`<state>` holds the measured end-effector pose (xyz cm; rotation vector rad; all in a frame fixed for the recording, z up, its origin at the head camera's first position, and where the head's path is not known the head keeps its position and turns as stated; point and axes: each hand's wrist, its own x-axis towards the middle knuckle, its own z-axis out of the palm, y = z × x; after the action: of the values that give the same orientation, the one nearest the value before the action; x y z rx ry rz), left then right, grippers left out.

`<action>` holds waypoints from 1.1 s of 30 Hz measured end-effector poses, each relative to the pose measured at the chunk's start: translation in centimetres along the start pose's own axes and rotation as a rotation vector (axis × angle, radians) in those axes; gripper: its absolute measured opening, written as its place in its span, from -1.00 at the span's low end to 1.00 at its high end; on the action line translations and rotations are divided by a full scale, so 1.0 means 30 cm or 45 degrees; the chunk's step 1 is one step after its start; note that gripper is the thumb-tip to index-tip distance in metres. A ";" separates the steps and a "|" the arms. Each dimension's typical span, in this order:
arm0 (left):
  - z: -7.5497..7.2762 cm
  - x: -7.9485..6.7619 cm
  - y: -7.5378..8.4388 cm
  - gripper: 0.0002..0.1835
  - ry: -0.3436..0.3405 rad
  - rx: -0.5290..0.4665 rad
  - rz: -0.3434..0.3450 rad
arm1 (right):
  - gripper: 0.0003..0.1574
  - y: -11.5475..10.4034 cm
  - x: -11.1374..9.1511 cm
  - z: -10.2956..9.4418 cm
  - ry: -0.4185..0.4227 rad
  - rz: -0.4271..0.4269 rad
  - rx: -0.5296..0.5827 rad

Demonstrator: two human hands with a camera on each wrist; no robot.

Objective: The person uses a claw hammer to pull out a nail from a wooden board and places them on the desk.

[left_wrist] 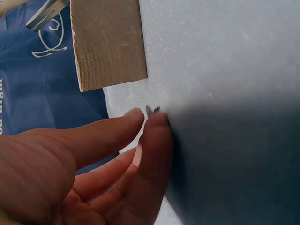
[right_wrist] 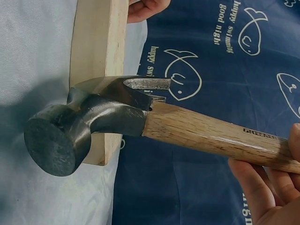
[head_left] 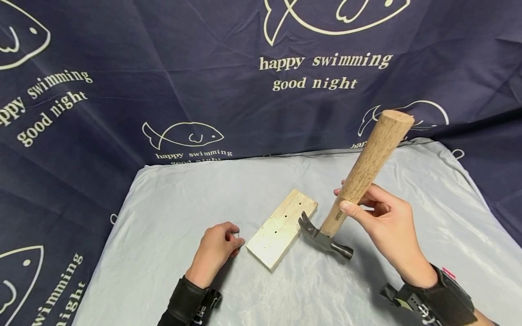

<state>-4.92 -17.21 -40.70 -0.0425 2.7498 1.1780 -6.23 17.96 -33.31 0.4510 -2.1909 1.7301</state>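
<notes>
My right hand [head_left: 387, 217] holds a claw hammer [head_left: 364, 170] by its wooden handle, thumb and fingers near the head. The handle tilts up and away to the right. Low beside the block's right edge is the dark metal head [right_wrist: 89, 117], its claw toward the block. A pale wooden block [head_left: 281, 226] lies flat on the cloth, with several small dark spots along its top. At its near left corner, my left hand [head_left: 216, 249] pinches a small thin nail [left_wrist: 149, 110] between thumb and fingertips; most of the nail is hidden by the fingers.
A light grey-blue cloth [head_left: 175, 203] with soft wrinkles covers the table. Dark blue fabric [head_left: 204, 90] printed with fish and lettering hangs behind and at both sides. Black straps [head_left: 187, 299] with cameras sit on both wrists.
</notes>
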 end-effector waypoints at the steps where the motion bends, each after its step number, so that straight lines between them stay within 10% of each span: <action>1: 0.000 0.000 0.001 -0.77 0.012 0.038 0.012 | -0.51 0.000 0.000 -0.001 0.001 0.001 0.000; 10: -0.002 -0.007 0.024 -0.76 0.075 0.295 0.024 | -0.49 0.000 0.001 -0.004 0.009 0.006 -0.009; 18: -0.019 -0.012 0.110 -0.80 0.303 0.541 0.277 | -0.49 -0.010 0.000 -0.007 0.008 0.012 -0.025; 33: -0.052 0.044 0.285 -0.77 0.246 0.125 0.619 | -0.50 -0.030 0.011 0.020 -0.028 -0.016 0.035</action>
<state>-7.15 -12.39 -33.71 0.5831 3.0891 1.1865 -6.17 17.17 -32.53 0.4914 -2.1772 1.7591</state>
